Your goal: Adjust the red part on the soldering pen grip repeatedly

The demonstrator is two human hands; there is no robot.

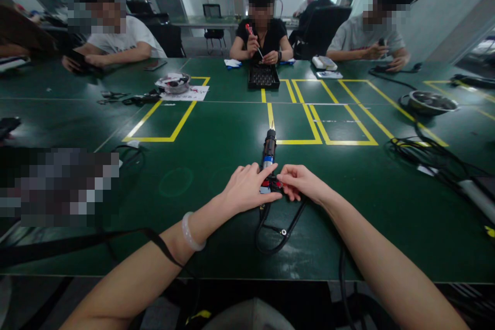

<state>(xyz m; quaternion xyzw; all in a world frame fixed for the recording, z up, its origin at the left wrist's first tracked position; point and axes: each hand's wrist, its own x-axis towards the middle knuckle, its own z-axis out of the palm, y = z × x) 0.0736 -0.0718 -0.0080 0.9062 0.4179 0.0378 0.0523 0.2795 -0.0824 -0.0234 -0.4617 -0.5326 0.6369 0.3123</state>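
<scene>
On the green table in front of me lies a corded cylindrical tool (pixel 268 150). It has a black nose, a thin tip pointing away, a blue and silver band, and red and black parts at its near end. My left hand (pixel 249 185) rests on that near end from the left, index finger and thumb reaching across it. From the right, my right hand (pixel 297 180) pinches at the red part beside the left fingertips; the exact contact is partly hidden. A black cable (pixel 266 247) loops toward me, with a small ring-shaped metal piece (pixel 283 232) on it.
Yellow tape outlines (pixel 297 142) mark the table ahead. A dark tray (pixel 263 77) stands before a co-worker opposite. Coiled cables (pixel 417 152) and a round metal part (pixel 433 103) lie right. A clear bowl (pixel 172 82) sits left; a black strap (pixel 77 247) crosses my left forearm.
</scene>
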